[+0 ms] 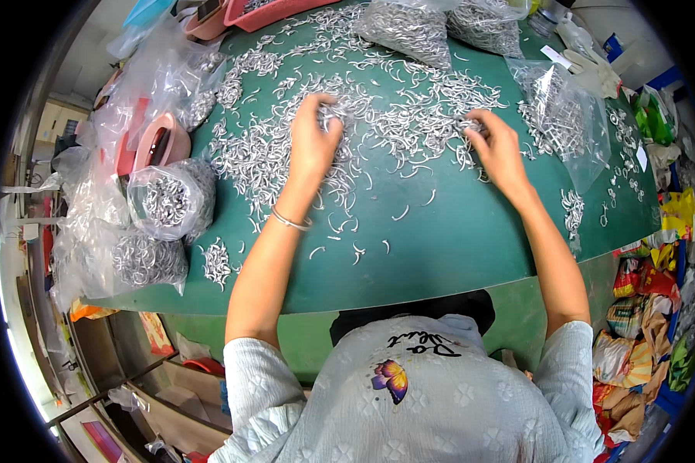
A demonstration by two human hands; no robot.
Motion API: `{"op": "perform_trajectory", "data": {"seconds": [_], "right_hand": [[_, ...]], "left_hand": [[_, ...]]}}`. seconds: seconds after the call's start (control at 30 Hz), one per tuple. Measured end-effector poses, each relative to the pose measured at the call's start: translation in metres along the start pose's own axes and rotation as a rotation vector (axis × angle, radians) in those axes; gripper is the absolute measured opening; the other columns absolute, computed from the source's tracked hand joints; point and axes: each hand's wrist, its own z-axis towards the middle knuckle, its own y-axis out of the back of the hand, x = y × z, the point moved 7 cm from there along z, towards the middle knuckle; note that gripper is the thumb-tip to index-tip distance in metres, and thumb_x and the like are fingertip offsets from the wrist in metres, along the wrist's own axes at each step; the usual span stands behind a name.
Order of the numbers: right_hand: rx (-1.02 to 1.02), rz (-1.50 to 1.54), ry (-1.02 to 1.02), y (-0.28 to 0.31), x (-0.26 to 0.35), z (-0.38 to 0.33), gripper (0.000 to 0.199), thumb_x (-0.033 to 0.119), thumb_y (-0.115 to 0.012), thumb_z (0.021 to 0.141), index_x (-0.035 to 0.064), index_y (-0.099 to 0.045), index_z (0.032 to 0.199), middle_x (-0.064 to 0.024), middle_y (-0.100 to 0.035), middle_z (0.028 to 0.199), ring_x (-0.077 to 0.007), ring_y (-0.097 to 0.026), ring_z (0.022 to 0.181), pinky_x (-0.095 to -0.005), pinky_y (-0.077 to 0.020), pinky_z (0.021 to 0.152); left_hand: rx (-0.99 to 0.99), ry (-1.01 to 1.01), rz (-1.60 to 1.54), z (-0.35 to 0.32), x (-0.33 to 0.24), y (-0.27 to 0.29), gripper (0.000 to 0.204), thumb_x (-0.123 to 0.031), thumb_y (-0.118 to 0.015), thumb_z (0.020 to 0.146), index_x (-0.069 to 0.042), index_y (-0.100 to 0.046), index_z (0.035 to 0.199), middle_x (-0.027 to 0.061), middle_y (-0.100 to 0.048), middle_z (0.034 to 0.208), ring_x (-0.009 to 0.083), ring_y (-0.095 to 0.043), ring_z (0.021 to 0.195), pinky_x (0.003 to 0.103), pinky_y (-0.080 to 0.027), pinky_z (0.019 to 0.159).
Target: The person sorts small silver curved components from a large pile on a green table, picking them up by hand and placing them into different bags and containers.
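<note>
Many small curved silver metal pieces (259, 158) are spread over a green tabletop (432, 255). My left hand (313, 147), a bangle on its wrist, is over the left part of the heap. Its fingers and thumb curl round some of the pieces, which look blurred between them. At the right edge of another spread of pieces (417, 123), my right hand (498, 150) has its fingers bent toward the thumb, with a few pieces in the grip. How many pieces either hand holds is hidden.
Clear bags of metal parts (150, 258) stand along the left edge beside a pink container (166, 143). Filled bags (409, 31) and a red tray (266, 11) line the far side. An open bag of parts (564, 116) lies right. Colourful packages (629, 355) sit beyond the table's right edge.
</note>
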Motion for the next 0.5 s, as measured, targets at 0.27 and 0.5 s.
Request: {"op": "perform_trajectory", "data": {"seconds": [0.27, 0.5], "right_hand": [[0.069, -0.292, 0.17, -0.004, 0.024, 0.008, 0.036, 0.025, -0.07, 0.086, 0.0086, -0.063, 0.117, -0.0156, -0.061, 0.115, -0.0296, -0.054, 0.11, -0.0427, -0.041, 0.093], [0.238, -0.31, 0.412, -0.069, 0.062, -0.022, 0.041, 0.025, -0.075, 0.078, 0.0134, -0.064, 0.116, -0.0104, -0.05, 0.132, -0.0317, -0.042, 0.123, -0.0454, -0.0342, 0.1]], "left_hand": [[-0.134, 0.74, -1.251, 0.003, 0.059, 0.019, 0.025, 0.0, -0.05, 0.094, 0.006, -0.052, 0.118, 0.0148, -0.063, 0.1, 0.0239, -0.064, 0.087, 0.04, -0.059, 0.073], [-0.017, 0.438, -0.378, -0.003, 0.046, 0.033, 0.037, 0.006, -0.059, 0.086, -0.003, -0.061, 0.122, 0.0009, -0.061, 0.1, 0.0019, -0.048, 0.067, 0.019, -0.038, 0.054]]}}
